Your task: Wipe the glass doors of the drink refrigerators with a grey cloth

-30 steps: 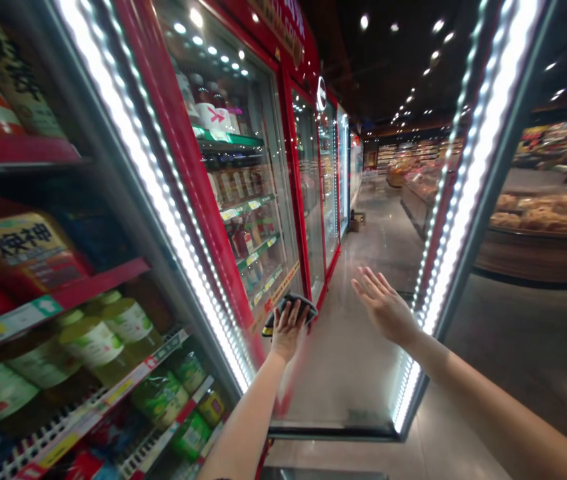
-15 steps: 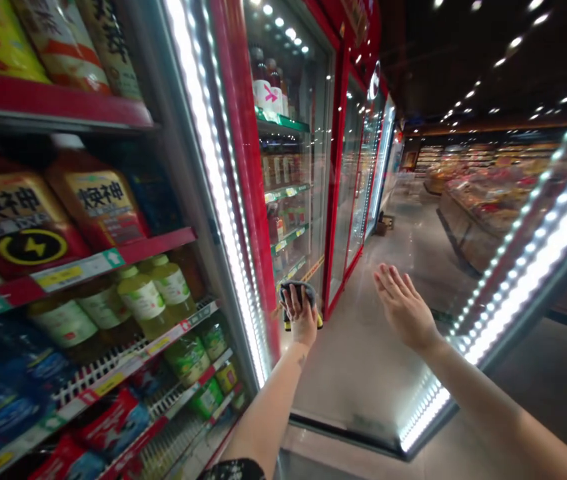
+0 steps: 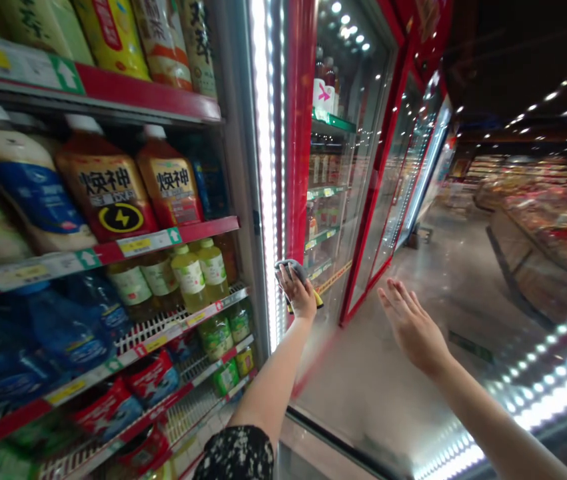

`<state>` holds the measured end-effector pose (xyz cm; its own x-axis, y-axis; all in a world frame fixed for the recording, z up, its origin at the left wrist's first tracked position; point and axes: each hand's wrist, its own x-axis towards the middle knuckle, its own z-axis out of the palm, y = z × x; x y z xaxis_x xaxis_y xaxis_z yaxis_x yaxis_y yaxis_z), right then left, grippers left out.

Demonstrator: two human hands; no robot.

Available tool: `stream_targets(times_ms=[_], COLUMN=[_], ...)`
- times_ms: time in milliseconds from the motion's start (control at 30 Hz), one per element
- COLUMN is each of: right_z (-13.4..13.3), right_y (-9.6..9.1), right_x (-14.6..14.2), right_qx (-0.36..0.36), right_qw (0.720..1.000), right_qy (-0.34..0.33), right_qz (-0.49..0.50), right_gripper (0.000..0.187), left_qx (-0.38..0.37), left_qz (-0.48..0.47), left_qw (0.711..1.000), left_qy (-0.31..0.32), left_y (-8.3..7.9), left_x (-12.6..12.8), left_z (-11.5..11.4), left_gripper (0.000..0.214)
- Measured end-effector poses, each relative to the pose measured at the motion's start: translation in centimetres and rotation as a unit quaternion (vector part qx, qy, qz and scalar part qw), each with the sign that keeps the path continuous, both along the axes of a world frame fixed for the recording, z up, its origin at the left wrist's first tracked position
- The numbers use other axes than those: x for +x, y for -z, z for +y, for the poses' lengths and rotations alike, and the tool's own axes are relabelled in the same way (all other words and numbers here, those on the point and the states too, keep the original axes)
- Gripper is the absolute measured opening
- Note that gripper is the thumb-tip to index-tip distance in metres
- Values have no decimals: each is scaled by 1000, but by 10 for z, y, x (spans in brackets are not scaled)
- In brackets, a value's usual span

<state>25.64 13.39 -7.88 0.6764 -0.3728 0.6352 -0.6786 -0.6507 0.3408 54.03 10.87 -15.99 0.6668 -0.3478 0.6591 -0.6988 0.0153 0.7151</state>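
My left hand (image 3: 301,297) holds a dark grey cloth (image 3: 297,269) with a yellow edge, its fingers pressed over the cloth. It is at the inner edge of a glass door (image 3: 353,373), beside a bright vertical LED strip (image 3: 266,167). The palm side of that hand is hidden. My right hand (image 3: 416,330) is flat with fingers stretched out, palm toward the glass, and holds nothing. Whether its palm touches the pane I cannot tell.
On the left, drink shelves hold amber bottles (image 3: 106,180), blue bottles (image 3: 63,327) and red packets (image 3: 153,377). Beyond the glass stand red-framed coolers (image 3: 370,233) and a produce display (image 3: 553,233). A second LED strip (image 3: 553,407) lines the door's lower right.
The view has turned left, showing more shelf. My left hand and the cloth have shifted left relative to the door, closer to the LED strip. My right hand stays flat and open.
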Motion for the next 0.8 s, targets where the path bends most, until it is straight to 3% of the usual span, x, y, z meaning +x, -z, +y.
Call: stream_targets(times_ms=[100, 267, 367, 467, 567, 700, 800], right_z=[4, 6, 6, 6, 5, 5, 7], right_y=[-1, -3, -3, -2, 0, -1, -2], right_x=[0, 2, 0, -1, -1, -2, -2], right_qx=[-8, -14, -14, -20, -31, -27, -24], right_qw=[1000, 1000, 1000, 1000, 999, 999, 999], right_qy=[2, 1, -9, -12, -12, -17, -23], right_qz=[-3, 3, 4, 2, 5, 6, 3], right_gripper=[88, 90, 90, 89, 89, 89, 88], left_qx=[14, 47, 47, 19, -13, -26, -10], left_qz=[27, 125, 146, 110, 51, 4, -3], left_qw=[999, 988, 985, 991, 997, 998, 998], left_qy=[-18, -72, -78, -68, -60, -63, -68], left_y=[1, 46, 59, 43, 4, -49, -53], left_x=[12, 0, 1, 9, 22, 52, 66], left_z=[0, 26, 46, 58, 55, 28, 15], left_gripper=[57, 57, 57, 54, 52, 59, 61])
